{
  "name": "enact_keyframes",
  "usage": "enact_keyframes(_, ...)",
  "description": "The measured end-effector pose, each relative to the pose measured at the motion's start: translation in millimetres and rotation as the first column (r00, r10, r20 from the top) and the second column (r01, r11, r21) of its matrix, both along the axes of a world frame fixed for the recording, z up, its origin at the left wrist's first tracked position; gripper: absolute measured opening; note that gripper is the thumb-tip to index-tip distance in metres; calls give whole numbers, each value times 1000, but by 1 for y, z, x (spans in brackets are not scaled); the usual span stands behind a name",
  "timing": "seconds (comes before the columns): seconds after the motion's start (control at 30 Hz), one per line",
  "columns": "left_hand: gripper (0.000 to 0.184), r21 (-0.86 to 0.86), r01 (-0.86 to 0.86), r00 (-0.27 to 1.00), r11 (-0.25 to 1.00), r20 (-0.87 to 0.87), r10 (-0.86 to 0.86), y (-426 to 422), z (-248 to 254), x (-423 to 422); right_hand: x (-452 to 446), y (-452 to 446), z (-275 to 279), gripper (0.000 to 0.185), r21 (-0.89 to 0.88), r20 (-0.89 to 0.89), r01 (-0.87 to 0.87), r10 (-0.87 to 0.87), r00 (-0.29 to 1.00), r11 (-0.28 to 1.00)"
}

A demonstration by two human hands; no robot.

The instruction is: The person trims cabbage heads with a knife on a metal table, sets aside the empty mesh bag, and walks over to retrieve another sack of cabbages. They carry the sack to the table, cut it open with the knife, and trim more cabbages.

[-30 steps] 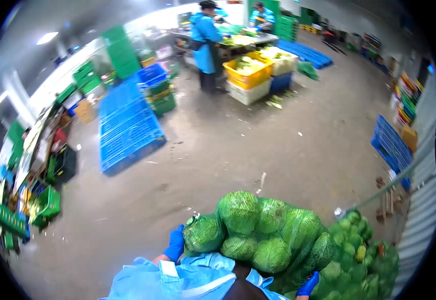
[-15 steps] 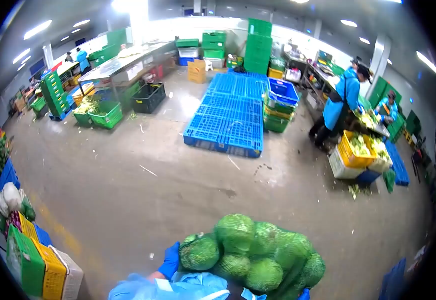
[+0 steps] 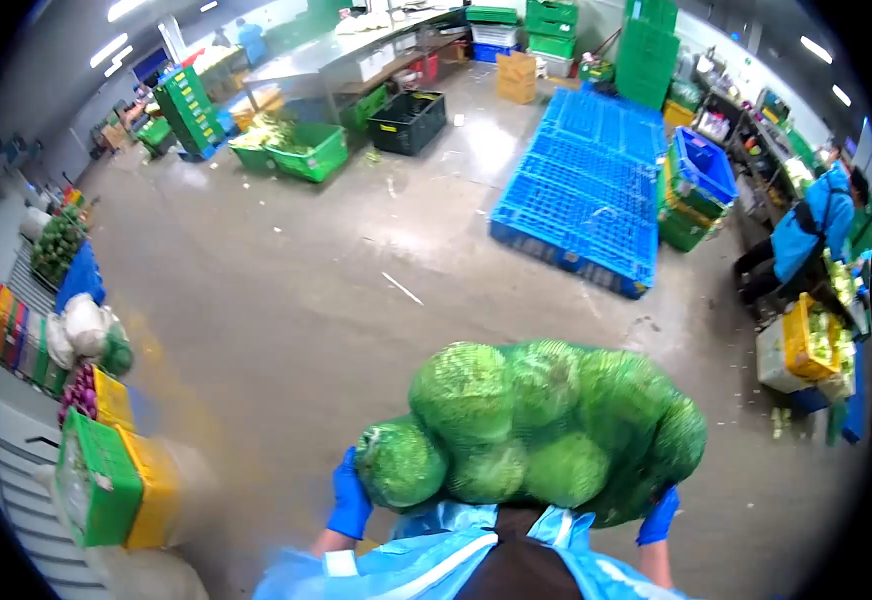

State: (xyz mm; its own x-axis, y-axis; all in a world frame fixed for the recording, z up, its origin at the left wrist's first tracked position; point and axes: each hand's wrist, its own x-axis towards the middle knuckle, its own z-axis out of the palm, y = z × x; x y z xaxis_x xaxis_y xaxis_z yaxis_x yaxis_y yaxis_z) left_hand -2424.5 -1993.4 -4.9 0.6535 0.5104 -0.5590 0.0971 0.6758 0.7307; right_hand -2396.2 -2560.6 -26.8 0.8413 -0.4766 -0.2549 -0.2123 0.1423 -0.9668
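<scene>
A green mesh sack of cabbages (image 3: 531, 430) is carried across the front of my body, above the floor. Several round cabbage heads bulge through the net. My left hand (image 3: 351, 497), in a blue glove, grips the sack's left end beside a cabbage. On the opposite end my right hand (image 3: 660, 515), also blue-gloved, is closed on the netting. The fingers of both hands are partly hidden by the sack.
Blue pallets (image 3: 584, 190) lie ahead, with stacked crates (image 3: 701, 185) beside them. Green crates (image 3: 311, 152) of leaves stand front left. Yellow and green crates (image 3: 104, 480) are close on my left. A person in blue (image 3: 806, 230) works at the right.
My view has turned left, so the pallets and person shift rightward. The sack sits higher in view, and my right hand shows more fully.
</scene>
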Motion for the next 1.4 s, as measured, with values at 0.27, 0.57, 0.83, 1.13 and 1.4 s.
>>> enact_keyframes(0.27,35,282,-114,984,953,-97,147,114,71,123,267,180,-32,32,-5,84,-200,199,976,980)
enact_keyframes(0.57,36,209,-423,869,882,-181,460,225,56,179,507,360,-38,34,-487,-234,-468,407,883,737)
enact_keyframes(0.83,42,228,-458,876,859,-47,479,367,64,274,653,573,28,35,-586,-173,-602,643,746,542)
enact_keyframes(1.13,42,246,-550,825,798,9,565,512,53,437,842,753,11,30,-462,47,-598,691,721,655)
enact_keyframes(1.4,44,133,-614,786,778,15,618,614,103,609,1021,886,-16,34,-728,-104,-608,826,554,315)
